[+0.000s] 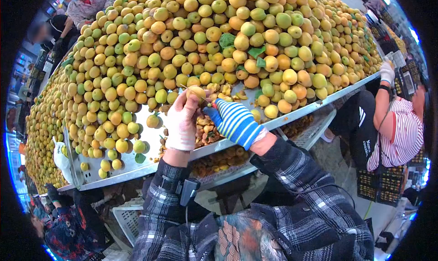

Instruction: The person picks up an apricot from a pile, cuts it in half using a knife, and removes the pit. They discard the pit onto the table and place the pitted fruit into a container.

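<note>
left hand [182,120] in a pale glove, fingers pinched round a pale fruit [197,92] just above the metal table [292,116] edge, right hand [235,122] in a blue striped glove touching it, grip cannot be told, yellow-green heap [205,42] behind, white lettering on a co-worker's dark trousers [365,144], unreadable

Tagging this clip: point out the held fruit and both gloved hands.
held fruit [197,92], head view, pale top side.
left hand [182,122], head view, white glove's back.
right hand [235,122], head view, striped glove's back.
</note>
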`<action>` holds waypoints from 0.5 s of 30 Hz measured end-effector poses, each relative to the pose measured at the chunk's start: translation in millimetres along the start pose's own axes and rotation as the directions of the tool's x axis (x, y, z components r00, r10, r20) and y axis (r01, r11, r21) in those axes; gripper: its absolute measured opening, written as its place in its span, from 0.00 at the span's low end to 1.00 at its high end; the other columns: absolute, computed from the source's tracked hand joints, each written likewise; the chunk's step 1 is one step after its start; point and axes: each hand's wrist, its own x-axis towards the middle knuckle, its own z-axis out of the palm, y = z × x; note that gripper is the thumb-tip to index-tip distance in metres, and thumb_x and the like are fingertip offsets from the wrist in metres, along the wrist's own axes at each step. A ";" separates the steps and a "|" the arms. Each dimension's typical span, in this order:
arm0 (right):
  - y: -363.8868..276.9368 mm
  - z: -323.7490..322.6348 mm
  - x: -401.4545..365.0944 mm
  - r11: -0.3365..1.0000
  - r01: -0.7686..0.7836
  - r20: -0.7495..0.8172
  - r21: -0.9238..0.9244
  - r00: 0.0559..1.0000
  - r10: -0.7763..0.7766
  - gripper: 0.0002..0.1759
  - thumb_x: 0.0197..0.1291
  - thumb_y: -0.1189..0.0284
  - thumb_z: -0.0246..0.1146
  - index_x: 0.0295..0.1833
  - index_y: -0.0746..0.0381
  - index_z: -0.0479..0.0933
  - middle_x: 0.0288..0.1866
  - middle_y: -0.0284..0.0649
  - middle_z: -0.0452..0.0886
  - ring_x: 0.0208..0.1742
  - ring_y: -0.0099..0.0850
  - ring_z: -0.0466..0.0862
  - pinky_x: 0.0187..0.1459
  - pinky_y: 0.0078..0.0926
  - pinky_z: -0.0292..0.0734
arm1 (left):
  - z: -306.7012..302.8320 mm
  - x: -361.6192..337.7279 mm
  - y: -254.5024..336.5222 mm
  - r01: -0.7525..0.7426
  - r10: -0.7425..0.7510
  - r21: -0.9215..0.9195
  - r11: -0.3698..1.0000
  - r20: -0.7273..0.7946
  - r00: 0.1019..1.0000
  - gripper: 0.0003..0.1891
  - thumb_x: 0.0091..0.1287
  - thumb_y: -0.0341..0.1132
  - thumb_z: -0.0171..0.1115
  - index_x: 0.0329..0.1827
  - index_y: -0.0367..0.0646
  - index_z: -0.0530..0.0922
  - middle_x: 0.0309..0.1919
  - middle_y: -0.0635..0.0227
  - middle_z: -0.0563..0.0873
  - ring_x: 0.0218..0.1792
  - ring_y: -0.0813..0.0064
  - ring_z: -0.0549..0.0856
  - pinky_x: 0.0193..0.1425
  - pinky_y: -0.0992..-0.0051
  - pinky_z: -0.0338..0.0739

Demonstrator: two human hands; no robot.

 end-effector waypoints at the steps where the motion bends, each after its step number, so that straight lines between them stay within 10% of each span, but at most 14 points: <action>1: -0.7 -0.9 0.1 1.000 -0.008 0.028 -0.006 1.000 0.008 0.17 0.64 0.60 0.58 0.35 0.65 0.75 0.25 0.53 0.79 0.30 0.52 0.81 0.30 0.47 0.74 | 1.6 -1.6 0.6 -0.108 0.118 0.177 0.978 -0.046 0.992 0.25 0.68 0.44 0.61 0.60 0.35 0.71 0.51 0.59 0.83 0.49 0.73 0.81 0.55 0.76 0.75; 4: 0.2 1.9 2.5 0.997 -0.049 0.077 -0.052 0.996 0.053 0.18 0.65 0.60 0.58 0.35 0.66 0.75 0.25 0.53 0.79 0.30 0.52 0.81 0.30 0.47 0.74 | 13.6 -3.4 4.8 -0.221 0.284 0.416 0.882 -0.096 0.954 0.28 0.65 0.37 0.65 0.64 0.32 0.67 0.53 0.57 0.82 0.53 0.73 0.79 0.60 0.76 0.72; 9: 4.8 2.5 1.6 0.999 -0.026 0.066 -0.044 0.997 0.029 0.19 0.65 0.59 0.56 0.36 0.66 0.75 0.25 0.54 0.79 0.31 0.52 0.81 0.32 0.48 0.74 | 5.3 1.1 -2.4 -0.128 0.143 0.089 0.988 -0.198 0.970 0.29 0.66 0.38 0.64 0.65 0.30 0.65 0.52 0.57 0.82 0.52 0.74 0.80 0.56 0.78 0.74; 15: 9.4 22.6 -3.6 0.996 0.080 0.085 0.035 0.993 -0.083 0.19 0.66 0.59 0.55 0.38 0.66 0.76 0.21 0.52 0.77 0.27 0.52 0.80 0.31 0.47 0.74 | -1.3 1.6 -12.0 -0.119 0.148 0.124 0.985 -0.258 0.955 0.30 0.65 0.37 0.65 0.64 0.29 0.65 0.50 0.55 0.83 0.48 0.73 0.82 0.52 0.78 0.76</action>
